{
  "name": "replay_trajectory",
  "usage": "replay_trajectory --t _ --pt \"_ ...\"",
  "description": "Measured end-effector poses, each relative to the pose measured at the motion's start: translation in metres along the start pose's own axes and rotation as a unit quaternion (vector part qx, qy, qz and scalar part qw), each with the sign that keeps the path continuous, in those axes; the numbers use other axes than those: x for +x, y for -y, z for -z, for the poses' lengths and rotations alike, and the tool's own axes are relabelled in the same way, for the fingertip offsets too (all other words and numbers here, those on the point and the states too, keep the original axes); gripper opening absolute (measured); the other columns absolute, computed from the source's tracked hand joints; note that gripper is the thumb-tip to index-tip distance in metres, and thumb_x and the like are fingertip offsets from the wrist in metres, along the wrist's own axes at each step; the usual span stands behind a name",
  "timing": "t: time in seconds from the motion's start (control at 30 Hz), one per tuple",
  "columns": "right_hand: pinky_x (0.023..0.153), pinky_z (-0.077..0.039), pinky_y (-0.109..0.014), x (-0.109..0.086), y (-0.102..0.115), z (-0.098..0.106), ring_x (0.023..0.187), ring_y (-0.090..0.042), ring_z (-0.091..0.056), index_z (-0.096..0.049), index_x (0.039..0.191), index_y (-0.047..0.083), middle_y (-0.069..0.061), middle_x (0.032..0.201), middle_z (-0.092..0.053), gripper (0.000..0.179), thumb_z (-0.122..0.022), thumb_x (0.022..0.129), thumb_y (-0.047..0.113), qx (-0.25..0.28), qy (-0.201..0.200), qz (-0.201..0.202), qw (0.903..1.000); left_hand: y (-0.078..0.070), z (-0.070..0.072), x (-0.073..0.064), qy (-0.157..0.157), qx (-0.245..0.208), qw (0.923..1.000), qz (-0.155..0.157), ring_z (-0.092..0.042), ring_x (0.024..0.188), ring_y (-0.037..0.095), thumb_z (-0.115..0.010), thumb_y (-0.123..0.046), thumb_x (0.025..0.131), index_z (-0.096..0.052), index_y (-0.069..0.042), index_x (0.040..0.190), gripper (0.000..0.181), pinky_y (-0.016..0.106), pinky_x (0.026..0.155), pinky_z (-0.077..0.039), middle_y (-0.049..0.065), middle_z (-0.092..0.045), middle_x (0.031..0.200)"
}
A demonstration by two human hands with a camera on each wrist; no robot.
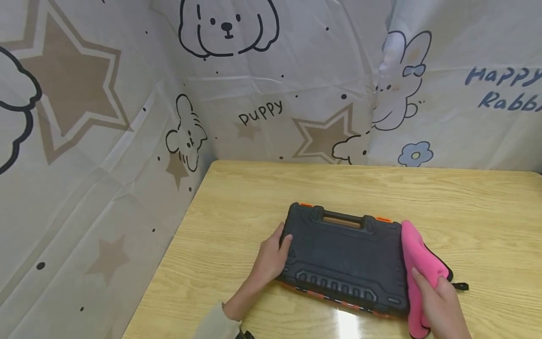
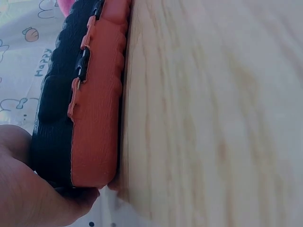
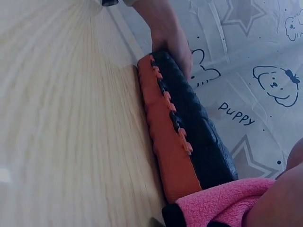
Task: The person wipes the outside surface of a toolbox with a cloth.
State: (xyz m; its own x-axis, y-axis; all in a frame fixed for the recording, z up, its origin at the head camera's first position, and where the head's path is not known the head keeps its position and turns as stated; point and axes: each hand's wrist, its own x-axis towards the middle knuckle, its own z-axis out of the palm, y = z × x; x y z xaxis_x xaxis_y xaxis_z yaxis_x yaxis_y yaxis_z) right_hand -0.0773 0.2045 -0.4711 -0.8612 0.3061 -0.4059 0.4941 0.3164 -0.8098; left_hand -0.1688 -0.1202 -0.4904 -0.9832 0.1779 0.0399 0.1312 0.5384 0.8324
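Observation:
A black plastic carrying case [image 1: 343, 259] with an orange lower half lies on the wooden table, its handle pointing away from me. My left hand [image 1: 271, 256] grips its left edge, thumb on the lid; in the left wrist view the fingers wrap the corner of the case [image 2: 94, 137]. My right hand [image 1: 442, 303] holds a pink fleece cloth [image 1: 423, 263] with dark trim against the case's right edge. In the right wrist view the pink cloth [image 3: 222, 201] covers the near end of the case [image 3: 173, 123].
The wooden table [image 1: 211, 245] extends around the case. Behind it and along the left hangs a pale curtain [image 1: 254, 75] printed with puppies, stars and a rabbit. A black strap tab [image 1: 460, 286] sticks out from the cloth's right side.

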Motion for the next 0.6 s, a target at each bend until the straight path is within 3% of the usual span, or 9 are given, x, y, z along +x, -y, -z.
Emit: replay_trajectory --t 0.27,0.33,0.5,0.6 --pt "0.045 -0.041 -0.031 -0.015 -0.011 -0.005 0.045 -0.015 -0.043 -0.042 0.072 0.005 -0.001 0.056 -0.041 0.046 -0.044 0.106 0.036 0.015 -0.036 -0.043 0.9983 -0.004 0.0 0.0 -0.004 -0.001 1.0 -0.006 -0.037 0.139 0.038 -0.044 -0.021 0.108 -0.029 0.012 0.151 0.056 0.051 0.109 -0.035 0.027 -0.036 0.151" --pt "0.049 -0.042 -0.03 -0.018 -0.012 -0.007 0.051 -0.014 -0.045 -0.052 0.08 -0.002 -0.001 0.059 -0.046 0.044 -0.047 0.105 0.033 0.025 -0.052 -0.04 0.9975 -0.005 0.001 0.0 -0.004 -0.001 1.0 -0.003 -0.036 0.139 0.036 -0.044 -0.022 0.108 -0.029 0.012 0.151 0.056 0.05 0.11 -0.035 0.026 -0.036 0.152" --pt "0.053 -0.042 -0.028 -0.028 -0.01 -0.008 0.056 -0.012 -0.046 -0.06 0.091 -0.004 -0.002 0.063 -0.051 0.038 -0.052 0.103 0.032 0.045 -0.09 -0.053 0.9935 -0.005 0.001 0.001 -0.002 -0.005 1.0 -0.003 -0.037 0.139 0.036 -0.045 -0.021 0.108 -0.029 0.012 0.151 0.056 0.05 0.11 -0.035 0.026 -0.037 0.151" --pt "0.05 -0.041 -0.027 -0.034 -0.005 -0.007 0.053 -0.012 -0.046 -0.06 0.088 -0.002 -0.001 0.061 -0.05 0.037 -0.054 0.101 0.032 0.066 -0.106 -0.063 0.9902 -0.005 0.002 0.002 0.0 -0.004 1.0 -0.001 -0.038 0.138 0.036 -0.045 -0.022 0.108 -0.03 0.011 0.151 0.056 0.05 0.109 -0.036 0.026 -0.038 0.151"
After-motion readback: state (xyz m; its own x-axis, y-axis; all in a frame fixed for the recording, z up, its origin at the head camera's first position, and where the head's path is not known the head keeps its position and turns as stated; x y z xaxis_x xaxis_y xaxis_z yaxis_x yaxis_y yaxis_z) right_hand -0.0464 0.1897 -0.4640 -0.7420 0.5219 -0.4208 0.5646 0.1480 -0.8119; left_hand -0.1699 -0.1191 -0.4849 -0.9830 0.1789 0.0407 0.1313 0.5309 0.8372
